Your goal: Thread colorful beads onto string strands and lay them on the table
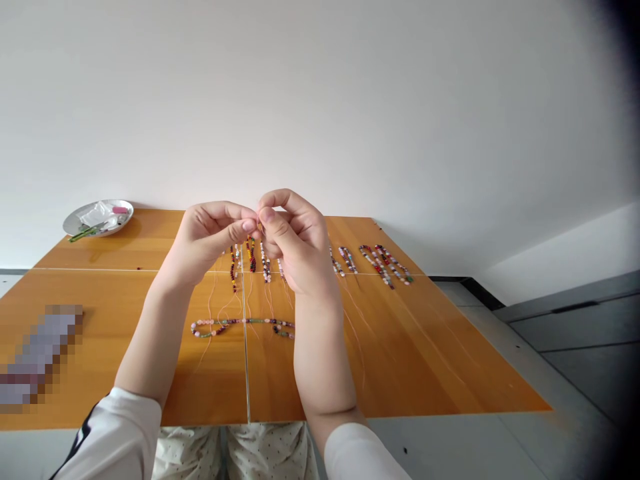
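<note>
In front of me, raised above the table, my left hand [217, 233] and my right hand [295, 240] meet at their fingertips. Both are closed in a pinch on what looks like a fine pinkish thread [258, 217]; most of it is hidden by the fingers. Below and behind them lie several bead strings, including a red and yellow one [251, 256], a pale one [265, 263] and a dark red one [233, 270], with loose thread ends trailing. Nearer to me, a longer multicoloured bead string [257, 321] runs partly behind my right forearm.
More bead strings [385, 265] lie to the right on the wooden table [425, 360]. A metal plate [71, 223] at the far left holds clear plastic, a pink item and a green-handled tool. A blurred-out flat object [45, 353] lies at the left. The white wall stands behind the table.
</note>
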Demonstrator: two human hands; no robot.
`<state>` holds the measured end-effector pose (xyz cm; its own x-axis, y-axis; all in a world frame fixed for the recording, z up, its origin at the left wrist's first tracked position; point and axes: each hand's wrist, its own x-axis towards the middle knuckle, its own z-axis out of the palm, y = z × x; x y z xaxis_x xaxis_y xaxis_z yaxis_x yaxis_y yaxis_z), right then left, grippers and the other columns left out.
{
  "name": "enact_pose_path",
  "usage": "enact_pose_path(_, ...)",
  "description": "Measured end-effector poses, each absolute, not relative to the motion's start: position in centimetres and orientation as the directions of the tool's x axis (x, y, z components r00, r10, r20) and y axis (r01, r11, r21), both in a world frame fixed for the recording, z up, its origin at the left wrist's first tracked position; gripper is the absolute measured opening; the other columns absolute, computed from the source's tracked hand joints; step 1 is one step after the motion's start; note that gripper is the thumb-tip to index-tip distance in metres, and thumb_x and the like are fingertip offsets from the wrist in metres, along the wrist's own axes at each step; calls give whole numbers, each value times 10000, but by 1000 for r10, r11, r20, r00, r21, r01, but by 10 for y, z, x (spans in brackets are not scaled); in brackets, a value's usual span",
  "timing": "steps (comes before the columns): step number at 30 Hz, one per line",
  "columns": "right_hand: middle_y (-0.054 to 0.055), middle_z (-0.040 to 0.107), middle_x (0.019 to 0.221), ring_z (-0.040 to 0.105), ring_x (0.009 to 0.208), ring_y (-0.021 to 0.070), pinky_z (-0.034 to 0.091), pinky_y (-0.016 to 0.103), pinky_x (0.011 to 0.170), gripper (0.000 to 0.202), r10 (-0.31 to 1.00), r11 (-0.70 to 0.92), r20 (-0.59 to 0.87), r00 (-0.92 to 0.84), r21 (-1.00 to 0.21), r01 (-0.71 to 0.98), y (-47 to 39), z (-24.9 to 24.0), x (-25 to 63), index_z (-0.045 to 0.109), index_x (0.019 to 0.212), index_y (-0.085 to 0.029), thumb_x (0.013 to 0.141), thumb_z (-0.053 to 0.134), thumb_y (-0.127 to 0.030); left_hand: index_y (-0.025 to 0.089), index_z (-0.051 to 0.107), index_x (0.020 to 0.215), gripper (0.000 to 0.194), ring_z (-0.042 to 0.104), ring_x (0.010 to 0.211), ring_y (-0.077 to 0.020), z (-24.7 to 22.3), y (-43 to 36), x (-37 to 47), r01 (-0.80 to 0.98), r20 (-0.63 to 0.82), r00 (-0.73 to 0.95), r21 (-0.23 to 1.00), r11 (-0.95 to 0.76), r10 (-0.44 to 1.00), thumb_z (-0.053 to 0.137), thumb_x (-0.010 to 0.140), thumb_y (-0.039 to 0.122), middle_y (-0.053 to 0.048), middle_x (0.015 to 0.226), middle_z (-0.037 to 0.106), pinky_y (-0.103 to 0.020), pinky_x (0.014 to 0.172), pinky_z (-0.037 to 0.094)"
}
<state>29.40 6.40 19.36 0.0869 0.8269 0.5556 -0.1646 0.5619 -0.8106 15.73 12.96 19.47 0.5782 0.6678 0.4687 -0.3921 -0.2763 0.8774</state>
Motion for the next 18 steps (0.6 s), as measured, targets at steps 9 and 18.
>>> enact_pose_path(9, -36, 546, 617, 529, 606, 82, 377, 208, 502, 250, 845, 531, 533, 40, -829, -176, 63, 194, 296, 592, 850, -207, 869, 726, -417, 191, 759, 797, 198, 624, 570, -83, 198, 126, 157, -381, 457, 605, 885, -268, 652, 854, 723, 349, -15, 679, 703, -204, 575, 548)
enact_pose_path(18, -51, 527, 607, 496, 554, 58, 410, 209, 532, 210, 808, 589, 583, 80, -799, -123, 62, 195, 293, 589, 843, -196, 899, 701, -365, 191, 778, 751, 180, 668, 626, -112, 200, 124, 157, -405, 482, 585, 871, -279, 652, 873, 696, 333, -20, 645, 687, -216, 628, 597)
